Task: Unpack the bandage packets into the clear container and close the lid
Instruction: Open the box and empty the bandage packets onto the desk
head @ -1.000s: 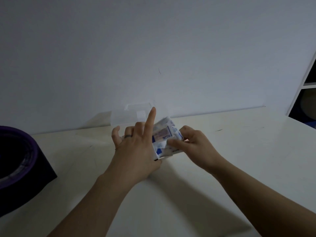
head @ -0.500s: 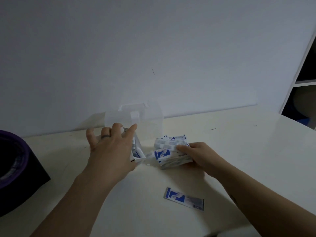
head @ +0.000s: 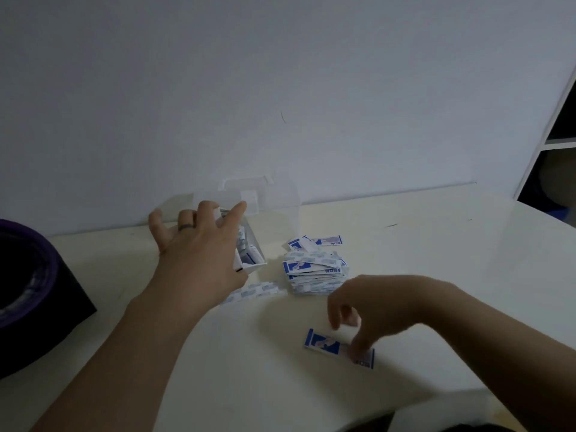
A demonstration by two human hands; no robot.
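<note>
My left hand (head: 199,247) grips a small white cardboard box (head: 252,255), tilted, with bandage packets showing inside its open end. Behind it, against the wall, stands the clear container (head: 280,201) with a handle on top. A pile of blue-and-white bandage packets (head: 314,272) lies to the right of the box, with loose packets (head: 318,241) beyond it. One pale packet strip (head: 254,291) lies under my left wrist. My right hand (head: 377,304) hangs over a single packet (head: 330,346) near the front, fingertips touching its right end.
A dark round object with a purple rim (head: 28,291) sits at the table's left edge. A white shelf unit (head: 558,141) stands at the right. The cream table (head: 436,260) runs up to the wall.
My right hand has left the pile and come back toward me, down onto the lone packet. My left hand keeps the white box near the container. More packets now lie spread on the table.
</note>
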